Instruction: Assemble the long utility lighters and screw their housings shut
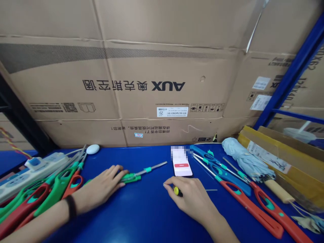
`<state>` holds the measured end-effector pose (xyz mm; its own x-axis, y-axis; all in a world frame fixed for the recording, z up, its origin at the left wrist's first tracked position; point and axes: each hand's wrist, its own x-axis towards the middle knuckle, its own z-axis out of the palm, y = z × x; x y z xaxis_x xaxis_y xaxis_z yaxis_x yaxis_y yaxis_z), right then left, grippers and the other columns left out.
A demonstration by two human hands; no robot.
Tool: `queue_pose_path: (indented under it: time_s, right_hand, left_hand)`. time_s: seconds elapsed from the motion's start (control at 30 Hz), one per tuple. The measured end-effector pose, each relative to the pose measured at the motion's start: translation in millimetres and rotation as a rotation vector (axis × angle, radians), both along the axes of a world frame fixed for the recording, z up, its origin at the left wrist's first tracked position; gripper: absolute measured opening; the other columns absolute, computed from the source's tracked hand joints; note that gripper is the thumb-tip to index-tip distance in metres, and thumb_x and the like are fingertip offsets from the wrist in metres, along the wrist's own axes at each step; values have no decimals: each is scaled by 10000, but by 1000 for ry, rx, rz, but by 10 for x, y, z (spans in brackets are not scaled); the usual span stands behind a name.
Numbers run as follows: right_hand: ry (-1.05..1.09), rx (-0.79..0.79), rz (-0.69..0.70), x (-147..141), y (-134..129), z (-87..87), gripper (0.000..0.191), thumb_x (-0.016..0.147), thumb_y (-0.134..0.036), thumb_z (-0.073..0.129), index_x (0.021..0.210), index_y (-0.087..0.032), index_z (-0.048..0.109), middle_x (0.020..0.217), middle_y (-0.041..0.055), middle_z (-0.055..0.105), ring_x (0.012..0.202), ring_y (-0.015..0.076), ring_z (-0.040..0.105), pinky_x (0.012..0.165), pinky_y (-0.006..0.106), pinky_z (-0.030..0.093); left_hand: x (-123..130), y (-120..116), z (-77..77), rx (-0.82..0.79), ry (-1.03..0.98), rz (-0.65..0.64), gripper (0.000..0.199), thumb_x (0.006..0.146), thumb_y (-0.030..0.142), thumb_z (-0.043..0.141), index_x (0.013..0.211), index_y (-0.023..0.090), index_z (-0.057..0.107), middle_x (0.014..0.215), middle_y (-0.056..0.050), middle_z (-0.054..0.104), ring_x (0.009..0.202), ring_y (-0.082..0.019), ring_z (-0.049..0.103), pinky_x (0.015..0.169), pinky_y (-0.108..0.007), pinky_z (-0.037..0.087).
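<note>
Left hand (pixel 107 182) closed round a green long-necked lighter (pixel 131 178), which lies left of the smartphone (pixel 181 171) with its metal neck angled towards it; right hand (pixel 191 195), just in front of the phone, pinches a yellow-and-black-handled screwdriver (pixel 176 191), its thin shaft showing past the knuckles. They're working on a glossy blue tabletop (pixel 141 216), backed beyond the phone by a huge cardboard sheet (pixel 139 67). Its print is upside down: AUX and 奥克斯空调, plus a white label (pixel 172 112) where I can make out 25. Right of the phone are red and blue lighters, a folded pale-blue umbrella (pixel 244 157) and a yellow-edged carton (pixel 255 133); far left of it, more lighters beside a white power strip (pixel 15 182). The tabletop's back edge meets the cardboard just behind the phone, and blue surface stretches between the two hands, left of the phone and towards the person.
</note>
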<state>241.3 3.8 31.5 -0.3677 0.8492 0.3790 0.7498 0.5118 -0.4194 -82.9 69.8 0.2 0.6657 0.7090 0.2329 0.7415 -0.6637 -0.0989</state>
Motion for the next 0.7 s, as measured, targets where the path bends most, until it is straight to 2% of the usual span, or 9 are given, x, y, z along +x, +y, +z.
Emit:
queue_pose_path:
  time_s: [0.07, 0.17, 0.27, 0.4, 0.53, 0.7]
  right_hand:
    - [-10, 6, 6, -5, -13, 13, 130, 901, -271, 541, 916, -269, 670, 848, -41, 733, 702, 157, 682, 598, 235, 421]
    - [2, 21, 14, -10, -30, 38, 148, 914, -298, 525, 923, -276, 671, 845, -43, 733, 706, 155, 684, 609, 236, 431]
    - [16, 38, -5, 11, -26, 64, 168, 924, -281, 501, 911, -271, 668, 829, -41, 735, 702, 153, 686, 625, 235, 438]
    - [21, 28, -44, 71, -4, 98, 166, 922, -271, 501, 923, -264, 667, 871, -30, 743, 748, 163, 697, 660, 236, 450]
    - [7, 9, -65, 110, 3, 136, 173, 921, -277, 498, 914, -256, 670, 875, -23, 744, 725, 163, 694, 641, 234, 441]
    - [-20, -29, -93, 142, -5, 203, 182, 910, -321, 507, 851, -248, 664, 804, -15, 733, 652, 158, 666, 564, 233, 383]
  left_hand:
    - [92, -331, 22, 40, -22, -86, 385, 987, 420, 338, 1265, 256, 547, 1128, -82, 620, 1033, -242, 593, 892, -350, 481]
    - [346, -764, 145, 37, 1, -223, 369, 967, 396, 418, 1308, 279, 499, 1143, -56, 635, 1025, -228, 596, 840, -303, 499]
    - [679, -980, 249, -33, 58, -288, 368, 941, 382, 494, 1295, 286, 498, 1127, -48, 642, 973, -215, 605, 803, -281, 499]
    - [1113, -939, 203, -109, 34, -277, 390, 905, 329, 557, 1284, 274, 483, 1123, -72, 602, 964, -253, 581, 840, -374, 487]
    - [1463, -757, 97, -84, 0, -227, 389, 922, 306, 495, 1302, 240, 442, 1137, -115, 546, 984, -297, 546, 804, -452, 491]
    - [1650, -614, 41, -6, -25, -132, 301, 942, 298, 445, 1209, 173, 508, 1030, -127, 546, 880, -289, 538, 715, -432, 496]
